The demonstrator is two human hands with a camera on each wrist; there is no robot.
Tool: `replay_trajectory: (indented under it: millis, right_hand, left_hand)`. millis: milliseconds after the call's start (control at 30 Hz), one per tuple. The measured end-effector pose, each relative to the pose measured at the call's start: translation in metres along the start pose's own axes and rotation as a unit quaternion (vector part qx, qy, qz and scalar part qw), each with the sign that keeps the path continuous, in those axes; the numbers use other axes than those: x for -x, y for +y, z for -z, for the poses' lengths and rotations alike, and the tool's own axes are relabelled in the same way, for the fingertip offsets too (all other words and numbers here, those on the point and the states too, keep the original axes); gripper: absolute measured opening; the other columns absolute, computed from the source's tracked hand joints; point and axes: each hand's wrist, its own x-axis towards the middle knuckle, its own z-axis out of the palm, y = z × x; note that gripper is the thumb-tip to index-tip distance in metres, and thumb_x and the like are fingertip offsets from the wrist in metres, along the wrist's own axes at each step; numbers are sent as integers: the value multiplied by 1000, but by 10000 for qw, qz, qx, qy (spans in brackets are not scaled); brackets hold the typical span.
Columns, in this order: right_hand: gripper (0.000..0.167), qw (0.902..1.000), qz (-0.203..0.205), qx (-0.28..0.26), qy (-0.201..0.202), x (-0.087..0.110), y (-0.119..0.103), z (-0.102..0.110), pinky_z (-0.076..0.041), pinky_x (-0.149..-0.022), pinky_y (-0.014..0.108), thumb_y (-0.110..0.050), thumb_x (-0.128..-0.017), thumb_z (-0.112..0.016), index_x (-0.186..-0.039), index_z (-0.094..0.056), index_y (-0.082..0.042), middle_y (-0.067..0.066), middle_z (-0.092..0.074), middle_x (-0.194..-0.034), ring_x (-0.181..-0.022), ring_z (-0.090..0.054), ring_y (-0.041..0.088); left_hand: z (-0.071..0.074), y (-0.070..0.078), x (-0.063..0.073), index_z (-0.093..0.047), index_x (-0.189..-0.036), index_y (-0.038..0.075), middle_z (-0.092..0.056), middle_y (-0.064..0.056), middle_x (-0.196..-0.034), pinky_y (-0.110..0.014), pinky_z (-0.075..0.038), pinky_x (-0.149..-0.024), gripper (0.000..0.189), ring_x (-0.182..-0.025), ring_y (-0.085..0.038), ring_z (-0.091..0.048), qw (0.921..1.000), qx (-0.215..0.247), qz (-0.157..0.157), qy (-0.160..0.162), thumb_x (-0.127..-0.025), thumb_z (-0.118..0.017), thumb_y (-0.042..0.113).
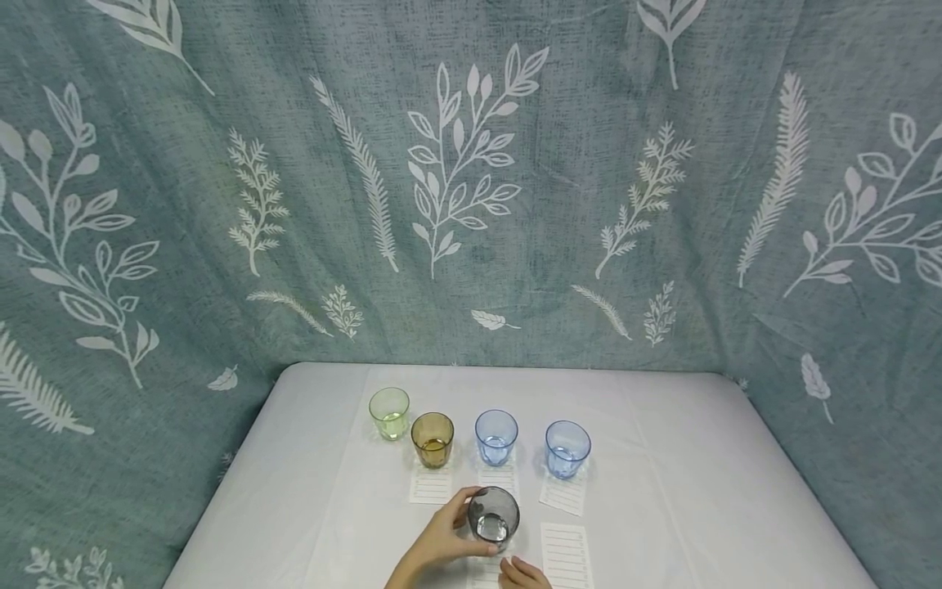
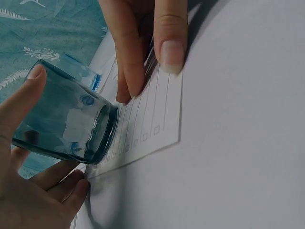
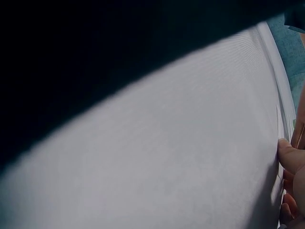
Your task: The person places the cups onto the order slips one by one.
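My left hand (image 1: pixel 447 532) grips a dark grey glass tumbler (image 1: pixel 493 519), thumb on one side and fingers on the other. In the left wrist view the tumbler (image 2: pixel 66 114) looks bluish, and its base is right at a lined paper slip (image 2: pixel 143 126) with a row of small printed boxes. At that slip's edge, my right hand (image 1: pixel 524 574) pinches the paper between thumb and fingers. The right wrist view shows the right thumb (image 3: pixel 290 155) against the edge of the paper, most of the hand being cut off by the frame.
Behind stand a green glass (image 1: pixel 389 415), an amber glass (image 1: pixel 432 442) and two blue glasses, one in the middle (image 1: pixel 496 439) and one at right (image 1: pixel 567 450). Slips lie by the last three. Another slip (image 1: pixel 566 556) lies right of my hands on the white tabletop (image 1: pixel 699 507). A leaf-patterned curtain (image 1: pixel 559 204) surrounds the table.
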Motion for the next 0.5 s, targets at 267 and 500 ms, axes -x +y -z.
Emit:
replay_trajectory:
  millis: [267,500]
  right_hand:
    - [38,9990,320,295,-95,0,3,1,-51,-84,32,-7,-100,-38,-77,-68,-15,0,-68,-82,-85,-68,16]
    - [38,9988,355,331,-65,0,4,1,-51,-85,32,-7,-100,-39,-77,-68,-17,-1,-68,-81,-87,-67,15]
  left_hand:
    - [-7,0,4,-46,-132,10,-60,-14,-124,-35,-46,-96,72,-109,-34,-60,10000,-74,-30,25,-71,-83,16]
    - [-8,-1,5,-46,-133,12,-60,-12,-125,-32,-44,-97,72,-111,-33,-59,9999,-152,-63,21,-71,-82,19]
